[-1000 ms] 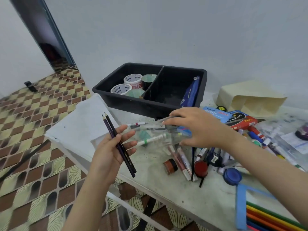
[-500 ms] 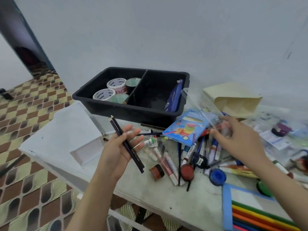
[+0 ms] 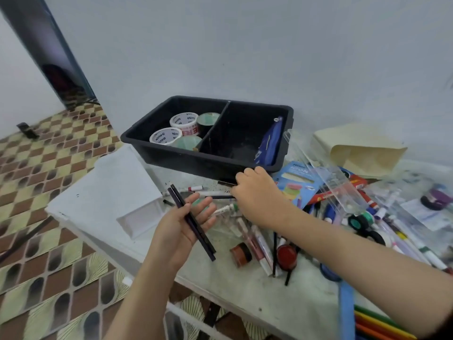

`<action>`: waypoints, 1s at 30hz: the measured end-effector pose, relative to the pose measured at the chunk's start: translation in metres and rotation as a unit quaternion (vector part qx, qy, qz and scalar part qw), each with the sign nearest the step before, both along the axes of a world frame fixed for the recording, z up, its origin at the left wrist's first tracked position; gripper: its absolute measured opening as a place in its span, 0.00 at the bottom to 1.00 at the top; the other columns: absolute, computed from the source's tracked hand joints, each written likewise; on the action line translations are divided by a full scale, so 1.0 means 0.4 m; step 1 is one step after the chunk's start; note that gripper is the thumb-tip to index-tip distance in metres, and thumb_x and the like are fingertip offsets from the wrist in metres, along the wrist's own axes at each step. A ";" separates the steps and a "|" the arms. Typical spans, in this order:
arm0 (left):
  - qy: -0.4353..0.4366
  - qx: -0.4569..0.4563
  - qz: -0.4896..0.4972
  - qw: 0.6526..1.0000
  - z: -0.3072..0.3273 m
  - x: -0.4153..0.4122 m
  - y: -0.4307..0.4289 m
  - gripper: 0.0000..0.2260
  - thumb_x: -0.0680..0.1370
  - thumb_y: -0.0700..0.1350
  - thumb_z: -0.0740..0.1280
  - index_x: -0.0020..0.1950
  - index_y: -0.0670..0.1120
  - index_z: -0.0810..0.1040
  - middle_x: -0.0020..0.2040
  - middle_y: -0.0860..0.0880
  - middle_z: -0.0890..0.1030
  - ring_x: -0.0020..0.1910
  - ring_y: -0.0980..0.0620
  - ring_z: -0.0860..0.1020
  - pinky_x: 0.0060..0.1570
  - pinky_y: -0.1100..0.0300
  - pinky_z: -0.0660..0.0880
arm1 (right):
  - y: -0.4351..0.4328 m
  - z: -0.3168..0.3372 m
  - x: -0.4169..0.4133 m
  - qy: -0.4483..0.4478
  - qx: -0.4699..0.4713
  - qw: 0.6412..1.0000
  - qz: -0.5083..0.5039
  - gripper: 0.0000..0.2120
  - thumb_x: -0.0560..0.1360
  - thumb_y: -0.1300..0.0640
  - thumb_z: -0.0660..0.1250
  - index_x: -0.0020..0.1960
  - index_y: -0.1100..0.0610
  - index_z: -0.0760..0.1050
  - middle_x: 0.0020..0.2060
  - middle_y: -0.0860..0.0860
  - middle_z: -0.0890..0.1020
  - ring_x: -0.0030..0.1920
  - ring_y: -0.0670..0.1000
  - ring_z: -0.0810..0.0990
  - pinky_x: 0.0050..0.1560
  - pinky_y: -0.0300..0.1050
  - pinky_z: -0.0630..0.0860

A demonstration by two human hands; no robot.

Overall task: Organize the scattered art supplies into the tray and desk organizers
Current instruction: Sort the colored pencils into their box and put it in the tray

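As left hand (image 3: pixel 182 224) grips pencils (image 3: pixel 204 244), right hand's (image 3: pixel 257 197) grasp is hidden.

a pale speckled table (image 3: pixel 245 298) carries a black tray (image 3: pixel 171 153) at the back, a white organizer (image 3: pixel 110 192) on its left corner, and scattered markers (image 3: pixel 259 244), a brown paint pot (image 3: pixel 241 251), a blue box (image 3: pixel 297 182) and a beige envelope (image 3: pixel 360 150) rightward.
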State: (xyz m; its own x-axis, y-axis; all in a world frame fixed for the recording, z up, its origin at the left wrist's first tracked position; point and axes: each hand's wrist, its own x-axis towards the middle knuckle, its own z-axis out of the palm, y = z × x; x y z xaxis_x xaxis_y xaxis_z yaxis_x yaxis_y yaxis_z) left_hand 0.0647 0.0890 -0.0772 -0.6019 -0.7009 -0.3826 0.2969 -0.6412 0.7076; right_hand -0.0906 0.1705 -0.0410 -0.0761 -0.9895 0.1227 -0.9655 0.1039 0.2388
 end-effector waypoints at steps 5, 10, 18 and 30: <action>-0.018 0.007 -0.009 1.000 -0.008 0.024 0.000 0.13 0.82 0.38 0.52 0.59 0.40 0.74 0.49 0.40 0.84 0.44 0.44 0.84 0.33 0.55 0.80 | -0.077 -0.010 0.012 0.018 0.073 0.996 -0.042 0.09 0.74 0.64 0.62 0.39 0.56 0.64 0.40 0.51 0.73 0.45 0.54 0.74 0.40 0.46 0.62; -0.027 0.011 -0.007 1.000 -0.016 0.037 -0.006 0.12 0.82 0.38 0.52 0.58 0.40 0.74 0.48 0.41 0.84 0.43 0.44 0.84 0.32 0.56 0.80 | -0.090 -0.007 -0.016 -0.129 0.103 0.983 -0.084 0.10 0.72 0.58 0.62 0.34 0.55 0.65 0.31 0.48 0.68 0.32 0.49 0.69 0.29 0.43 0.61; -0.027 0.015 -0.020 0.999 -0.015 0.034 -0.017 0.13 0.82 0.38 0.52 0.58 0.40 0.74 0.48 0.41 0.84 0.43 0.45 0.84 0.34 0.56 0.80 | -0.078 0.006 -0.040 -0.164 0.101 0.981 -0.020 0.02 0.73 0.57 0.62 0.41 0.52 0.70 0.40 0.49 0.76 0.42 0.52 0.75 0.37 0.44 0.67; 0.063 0.075 -0.070 0.993 0.003 0.003 -0.012 0.13 0.81 0.40 0.54 0.57 0.37 0.75 0.45 0.40 0.84 0.41 0.46 0.84 0.34 0.56 0.80 | 0.001 0.011 0.013 -0.147 -0.105 0.951 0.251 0.04 0.74 0.61 0.65 0.47 0.57 0.78 0.37 0.51 0.80 0.36 0.51 0.77 0.34 0.46 0.73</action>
State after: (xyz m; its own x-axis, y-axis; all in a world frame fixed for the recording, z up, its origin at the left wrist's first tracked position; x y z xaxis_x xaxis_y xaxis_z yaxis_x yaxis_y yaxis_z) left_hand 0.0660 0.0841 -0.0759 -0.7390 -0.5480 -0.3918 0.2778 -0.7778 0.5638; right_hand -0.0855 0.1708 -0.0364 0.3376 -0.8663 0.3681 -0.9281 -0.3716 -0.0234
